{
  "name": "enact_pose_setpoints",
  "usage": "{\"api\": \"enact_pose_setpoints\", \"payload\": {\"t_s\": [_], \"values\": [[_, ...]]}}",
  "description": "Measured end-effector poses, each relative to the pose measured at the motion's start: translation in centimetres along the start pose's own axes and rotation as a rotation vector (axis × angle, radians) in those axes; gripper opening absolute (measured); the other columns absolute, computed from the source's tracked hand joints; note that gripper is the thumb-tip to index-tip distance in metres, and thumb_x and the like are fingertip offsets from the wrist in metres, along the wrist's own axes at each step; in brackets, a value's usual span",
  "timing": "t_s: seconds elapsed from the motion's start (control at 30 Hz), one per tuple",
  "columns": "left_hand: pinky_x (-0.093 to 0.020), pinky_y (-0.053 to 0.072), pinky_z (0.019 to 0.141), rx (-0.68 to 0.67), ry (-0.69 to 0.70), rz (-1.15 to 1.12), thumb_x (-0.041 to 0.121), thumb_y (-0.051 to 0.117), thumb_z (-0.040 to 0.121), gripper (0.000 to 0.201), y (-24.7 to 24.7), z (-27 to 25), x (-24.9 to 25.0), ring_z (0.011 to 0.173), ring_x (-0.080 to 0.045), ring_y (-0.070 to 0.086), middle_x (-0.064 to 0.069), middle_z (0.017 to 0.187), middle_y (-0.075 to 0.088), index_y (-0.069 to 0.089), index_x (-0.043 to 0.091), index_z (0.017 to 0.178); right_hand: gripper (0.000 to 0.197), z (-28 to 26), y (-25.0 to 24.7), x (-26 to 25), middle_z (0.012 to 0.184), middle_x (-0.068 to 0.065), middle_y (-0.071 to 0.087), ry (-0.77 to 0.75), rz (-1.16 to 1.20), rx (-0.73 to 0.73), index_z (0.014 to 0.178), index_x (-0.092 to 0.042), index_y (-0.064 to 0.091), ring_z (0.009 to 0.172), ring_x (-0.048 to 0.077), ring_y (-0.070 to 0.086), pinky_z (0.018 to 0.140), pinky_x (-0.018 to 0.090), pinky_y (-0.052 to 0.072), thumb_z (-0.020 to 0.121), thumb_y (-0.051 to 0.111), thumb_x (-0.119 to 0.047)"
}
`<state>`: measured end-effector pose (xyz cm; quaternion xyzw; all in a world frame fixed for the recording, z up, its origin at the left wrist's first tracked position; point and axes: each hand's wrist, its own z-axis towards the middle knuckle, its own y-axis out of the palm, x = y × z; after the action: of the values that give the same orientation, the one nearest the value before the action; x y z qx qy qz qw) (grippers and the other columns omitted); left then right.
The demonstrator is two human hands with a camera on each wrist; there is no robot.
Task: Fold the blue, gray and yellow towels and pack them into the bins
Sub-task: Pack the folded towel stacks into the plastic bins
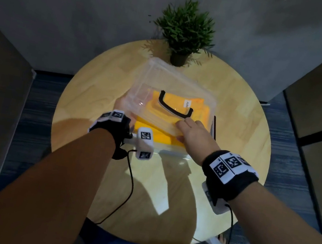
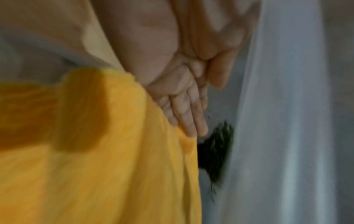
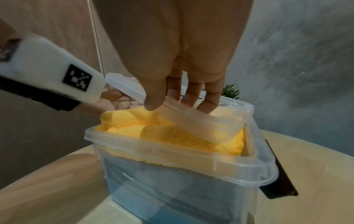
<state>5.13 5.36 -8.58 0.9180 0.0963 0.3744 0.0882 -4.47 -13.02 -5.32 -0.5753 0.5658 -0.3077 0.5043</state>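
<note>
A clear bin (image 3: 172, 157) stands on the round table, packed with a blue towel (image 3: 172, 215) at the bottom, a gray towel (image 3: 172, 181) above it and a yellow towel (image 3: 172, 133) (image 1: 160, 135) on top. Over it tilts the clear lid (image 1: 172, 89) (image 3: 203, 121) with a black handle (image 1: 173, 111). My right hand (image 1: 190, 131) (image 3: 172, 98) pinches the lid's near edge, thumb below and fingers on top. My left hand (image 1: 120, 106) (image 2: 187, 113) holds the lid's left edge, its fingers lying between the yellow towel (image 2: 95, 166) and the lid.
A potted plant (image 1: 184, 34) stands at the far edge of the wooden table (image 1: 236, 113), just behind the bin. A black latch (image 3: 277, 181) hangs on the bin's right side. Grey walls and panels close in on both sides of the table.
</note>
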Motion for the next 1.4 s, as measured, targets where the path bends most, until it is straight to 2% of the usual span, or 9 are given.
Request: {"api": "enact_pose_setpoints", "payload": {"t_s": [0.07,0.13,0.3,0.47,0.63,0.87,1.13,1.27,1.4], "values": [[-0.03,0.047,0.083,-0.111,0.059,-0.329,0.06,0.027,0.095,0.065,-1.2,1.3,0.1,0.102,-0.024,0.059,-0.012,0.113,0.061,0.055,0.004,0.114,0.037,-0.2,0.2,0.2,0.136,0.008,0.041,-0.023,-0.068,-0.071,0.136,-0.013,0.038,0.114,0.028,0.041,0.091,0.036,0.038,0.099,0.042,-0.011],[-0.03,0.044,0.093,-0.13,0.107,-0.136,0.07,0.031,0.087,0.079,-1.5,0.5,0.4,0.107,-0.018,0.062,-0.008,0.121,0.063,0.055,0.004,0.123,0.041,-0.3,0.4,0.5,0.139,0.007,0.039,-0.041,-0.101,-0.114,0.139,-0.015,0.036,0.117,0.028,0.041,0.091,0.037,0.041,0.099,0.042,-0.01],[-0.015,0.047,0.072,-0.128,0.359,0.495,0.018,0.068,0.085,0.035,-1.9,1.2,0.4,0.081,-0.008,0.063,-0.005,0.101,0.065,0.058,0.002,0.115,0.041,-0.2,0.0,0.6,0.135,0.005,0.041,-0.075,-0.138,-0.16,0.14,-0.018,0.036,0.114,0.027,0.042,0.087,0.035,0.04,0.1,0.043,-0.014],[-0.018,0.041,0.067,-0.166,0.366,0.608,0.023,0.068,0.086,0.029,-2.4,1.8,0.6,0.074,-0.013,0.056,0.003,0.079,0.056,0.053,0.001,0.099,0.058,0.3,-1.3,-1.0,0.14,0.009,0.029,0.003,-0.288,-0.058,0.136,-0.021,0.039,0.129,0.033,0.027,0.104,0.051,0.028,0.087,0.057,-0.048],[-0.013,0.046,0.059,-0.226,0.356,0.561,0.007,0.06,0.09,0.027,-1.6,0.5,1.0,0.062,-0.003,0.063,-0.003,0.079,0.062,0.056,-0.012,0.108,0.105,3.0,0.6,-4.5,0.157,0.006,-0.005,-0.055,-0.211,-0.032,0.149,-0.027,0.003,0.145,0.037,-0.005,0.108,0.068,0.01,0.072,0.063,-0.067],[-0.038,0.042,0.086,0.024,0.226,0.941,0.037,0.043,0.095,0.046,-1.7,1.1,0.2,0.111,-0.041,0.052,-0.024,0.117,0.054,0.052,-0.001,0.119,0.077,3.4,2.8,-4.2,0.136,0.009,0.047,-0.019,-0.112,0.138,0.123,-0.024,0.035,0.13,0.039,0.041,0.091,0.071,0.036,0.065,0.073,-0.058],[-0.03,0.031,0.064,0.235,0.488,0.999,0.03,0.048,0.097,0.027,-2.6,-1.2,-2.0,0.078,-0.029,0.049,-0.016,0.082,0.052,0.047,0.005,0.089,0.07,3.9,3.5,-5.7,0.133,0.012,0.05,0.064,-0.202,0.178,0.124,-0.02,0.039,0.127,0.041,0.044,0.088,0.07,0.037,0.074,0.061,-0.063],[-0.044,0.035,0.075,0.286,0.636,1.049,0.018,0.046,0.098,0.032,-2.3,-2.0,-2.8,0.091,-0.042,0.053,-0.033,0.097,0.054,0.053,-0.013,0.097,0.071,2.7,3.9,-6.1,0.138,0.013,0.046,0.059,-0.168,0.134,0.128,-0.021,0.043,0.132,0.042,0.038,0.092,0.071,0.034,0.074,0.062,-0.064],[-0.042,0.038,0.074,0.341,0.584,0.998,0.015,0.044,0.097,0.029,-2.3,-1.7,-3.5,0.094,-0.042,0.054,-0.029,0.097,0.053,0.052,-0.013,0.1,0.076,2.7,2.5,-4.9,0.152,0.003,0.027,-0.012,-0.014,0.068,0.141,-0.024,0.034,0.143,0.027,0.02,0.109,0.059,0.015,0.083,0.026,-0.072]]}}
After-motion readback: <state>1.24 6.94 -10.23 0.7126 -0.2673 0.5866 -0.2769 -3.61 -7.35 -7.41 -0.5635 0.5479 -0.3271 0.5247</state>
